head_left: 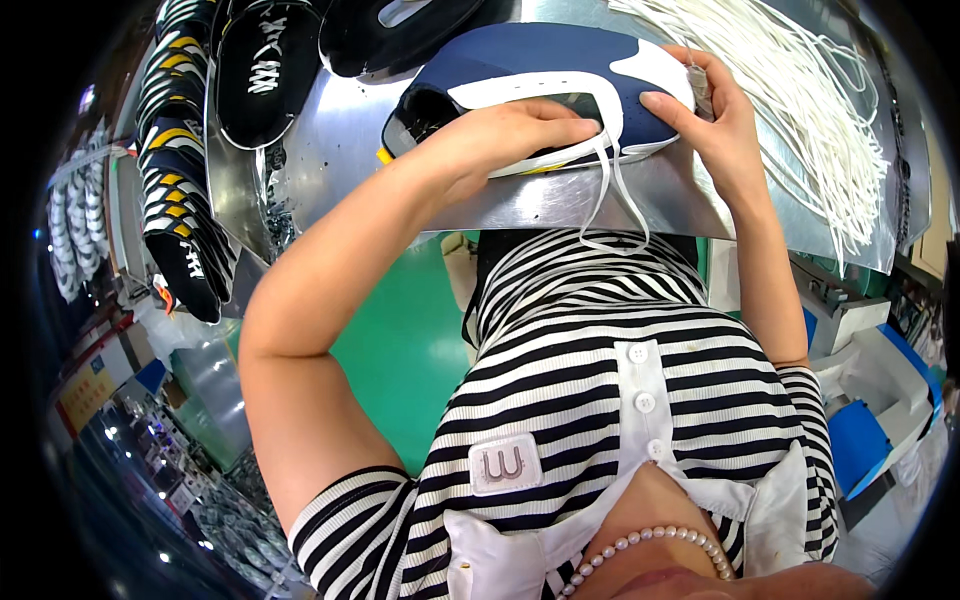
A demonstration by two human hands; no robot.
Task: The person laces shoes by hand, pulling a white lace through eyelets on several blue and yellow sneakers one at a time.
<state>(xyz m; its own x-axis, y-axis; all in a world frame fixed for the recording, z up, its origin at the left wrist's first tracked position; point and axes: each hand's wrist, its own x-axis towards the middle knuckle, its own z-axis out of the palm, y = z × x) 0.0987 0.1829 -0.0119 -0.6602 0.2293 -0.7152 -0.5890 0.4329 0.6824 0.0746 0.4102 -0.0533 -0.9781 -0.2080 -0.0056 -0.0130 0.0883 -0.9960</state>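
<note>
A navy and white shoe upper (510,55) lies sideways on the metal table, its toe end toward the right. My left hand (525,130) reaches over its opening, thumb and fingers closed at the eyelet edge beside a white shoelace (602,195). Two strands of that lace hang down over the table's near edge. Around the white toe end, my right hand (715,110) is wrapped, with the thumb pressed on the navy side and the fingers behind. Whether the left fingers pinch the lace or the upper's edge is partly hidden.
A heap of loose white laces (800,110) covers the table's right side. Black shoe uppers (265,75) lie at the left, one with white lacing. A stack of nested striped uppers (175,150) runs along the left edge. The metal table (330,150) ends just before my body.
</note>
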